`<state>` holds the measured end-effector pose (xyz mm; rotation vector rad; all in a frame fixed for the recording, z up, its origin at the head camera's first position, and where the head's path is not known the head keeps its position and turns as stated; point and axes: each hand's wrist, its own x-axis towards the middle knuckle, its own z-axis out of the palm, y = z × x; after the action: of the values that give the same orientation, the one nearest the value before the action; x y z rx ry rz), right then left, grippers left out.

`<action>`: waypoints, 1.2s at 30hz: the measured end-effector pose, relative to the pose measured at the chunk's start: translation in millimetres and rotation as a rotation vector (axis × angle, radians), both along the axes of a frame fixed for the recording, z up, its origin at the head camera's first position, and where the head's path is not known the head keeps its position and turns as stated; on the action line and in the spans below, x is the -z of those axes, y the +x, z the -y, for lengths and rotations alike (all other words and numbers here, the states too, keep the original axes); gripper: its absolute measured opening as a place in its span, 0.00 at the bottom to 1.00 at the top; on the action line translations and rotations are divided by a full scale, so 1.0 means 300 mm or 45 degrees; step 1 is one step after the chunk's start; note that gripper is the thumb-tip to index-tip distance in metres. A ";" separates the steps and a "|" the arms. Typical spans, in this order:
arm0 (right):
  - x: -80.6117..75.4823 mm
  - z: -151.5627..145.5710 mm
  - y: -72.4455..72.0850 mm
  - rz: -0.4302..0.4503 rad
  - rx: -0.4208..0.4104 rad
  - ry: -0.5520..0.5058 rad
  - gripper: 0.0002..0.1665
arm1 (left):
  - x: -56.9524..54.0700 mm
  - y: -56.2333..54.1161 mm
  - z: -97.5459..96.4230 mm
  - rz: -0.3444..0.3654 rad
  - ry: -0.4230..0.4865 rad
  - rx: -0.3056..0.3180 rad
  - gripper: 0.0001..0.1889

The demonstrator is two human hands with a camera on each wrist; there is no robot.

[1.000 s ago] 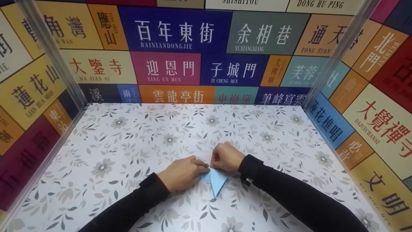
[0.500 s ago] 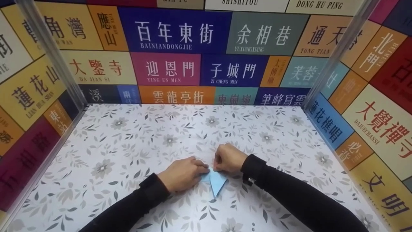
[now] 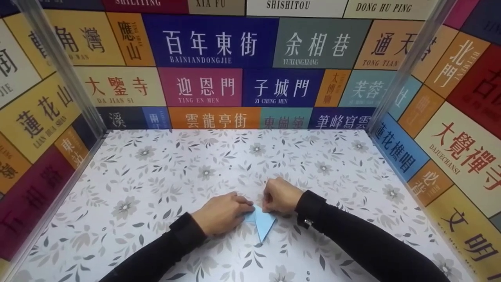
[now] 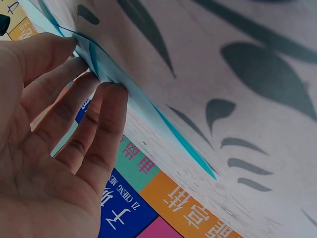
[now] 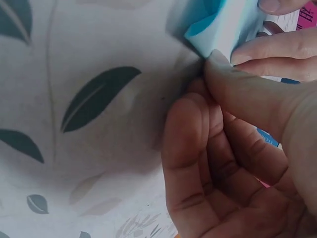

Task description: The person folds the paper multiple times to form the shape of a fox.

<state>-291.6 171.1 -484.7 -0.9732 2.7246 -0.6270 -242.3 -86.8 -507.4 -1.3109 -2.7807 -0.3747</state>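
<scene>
A piece of light blue folded paper (image 3: 265, 226) lies on the table, one long point toward the person. My left hand (image 3: 221, 213) rests on its left part, fingers reaching over it. In the left wrist view the fingertips (image 4: 117, 89) press on the paper (image 4: 148, 111), only slightly bent. At its upper right edge, my right hand (image 3: 282, 195) pinches the paper between thumb and curled index finger. The right wrist view has the thumb (image 5: 220, 62) on the paper's corner, beside a raised, curled flap (image 5: 203, 29). Left fingertips show close by there.
A white table top (image 3: 176, 156) with grey leaves and flowers spreads around the hands. Panels of coloured name blocks (image 3: 211, 43) rise at the back and both sides, with clear strips (image 3: 407, 55) at the corners. Both arms wear black sleeves (image 3: 364, 239).
My right hand has slid a little right and toward the person along the paper's upper edge. The left hand stays in place. The head view has tilted up slightly.
</scene>
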 end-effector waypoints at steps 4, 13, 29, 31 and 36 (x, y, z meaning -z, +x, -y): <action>-0.001 -0.007 0.009 -0.012 -0.001 0.014 0.07 | 0.001 0.001 -0.005 0.011 0.002 -0.005 0.18; -0.015 -0.021 0.021 0.008 -0.013 0.064 0.09 | 0.002 0.001 -0.013 0.040 0.006 0.001 0.18; -0.003 -0.066 0.052 -0.018 0.014 -0.006 0.11 | -0.007 -0.002 -0.011 0.022 0.007 -0.006 0.18; -0.005 -0.066 0.054 -0.015 0.013 0.000 0.11 | -0.010 -0.002 -0.010 0.026 0.004 -0.008 0.18; -0.012 -0.072 0.059 -0.001 0.010 0.019 0.11 | -0.007 0.000 -0.008 0.035 -0.003 -0.014 0.18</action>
<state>-274.1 192.6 -481.2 -0.9595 2.7312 -0.6073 -242.4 -84.3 -505.4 -1.3007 -2.8105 -0.3921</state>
